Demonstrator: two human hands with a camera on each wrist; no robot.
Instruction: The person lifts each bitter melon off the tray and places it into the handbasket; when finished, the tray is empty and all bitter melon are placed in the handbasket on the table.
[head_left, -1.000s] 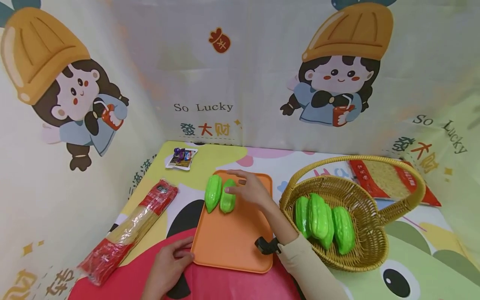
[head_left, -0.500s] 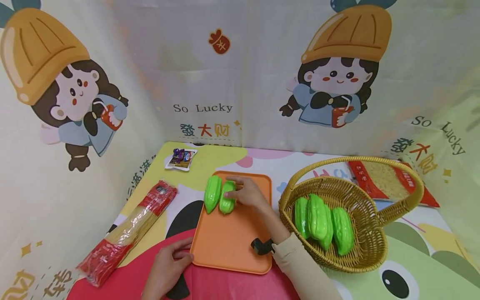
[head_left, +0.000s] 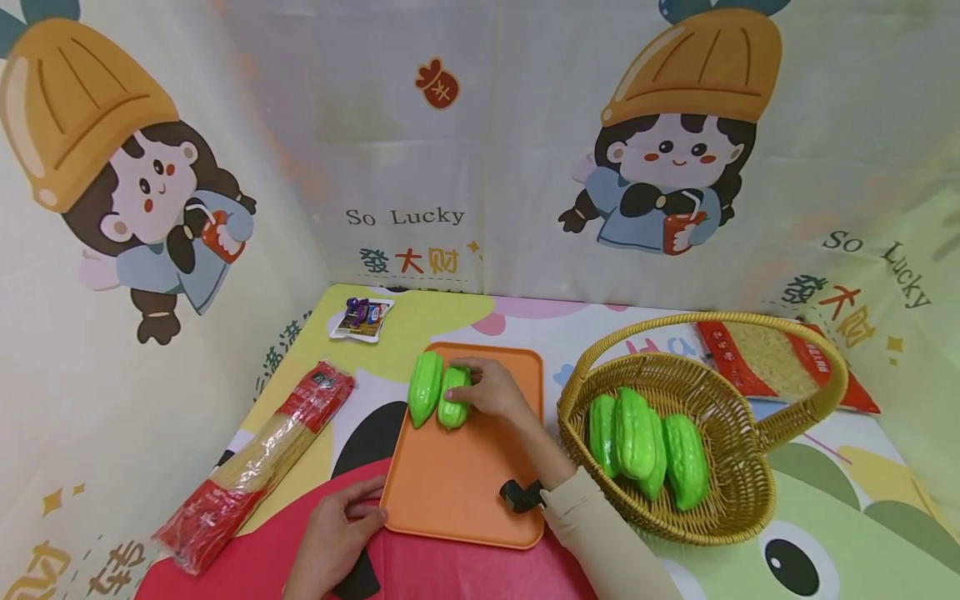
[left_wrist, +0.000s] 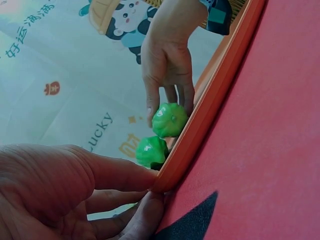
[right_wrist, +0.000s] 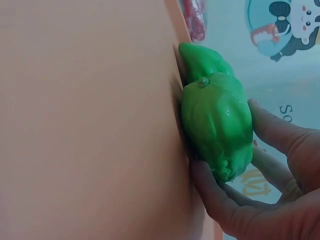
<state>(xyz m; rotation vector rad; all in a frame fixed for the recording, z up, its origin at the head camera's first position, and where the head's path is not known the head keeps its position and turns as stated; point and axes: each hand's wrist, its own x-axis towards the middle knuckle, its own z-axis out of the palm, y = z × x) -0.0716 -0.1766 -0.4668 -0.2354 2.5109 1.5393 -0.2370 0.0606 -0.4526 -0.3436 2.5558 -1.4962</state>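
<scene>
Two green bitter melons lie side by side on the far left part of an orange tray (head_left: 465, 475). My right hand (head_left: 491, 388) holds the right-hand bitter melon (head_left: 452, 410), thumb on the near side and fingers along the far side. In the right wrist view this melon (right_wrist: 217, 122) sits low against the tray, between thumb and fingers. The other bitter melon (head_left: 426, 387) lies beside it, untouched. My left hand (head_left: 336, 529) pinches the tray's near left corner; in the left wrist view, thumb and finger clasp the tray rim (left_wrist: 172, 172).
A wicker basket (head_left: 731, 517) with a tall handle stands right of the tray, holding several bitter melons (head_left: 636, 433). Behind it lies a red-edged bag (head_left: 780, 358). A long red packet of noodles (head_left: 258, 467) lies left, and a small snack packet (head_left: 363, 318) at the back.
My right hand has come down onto the right-hand bitter melon, its thumb and fingers closing about it. That melon has shifted very slightly. My left hand stays on the tray corner.
</scene>
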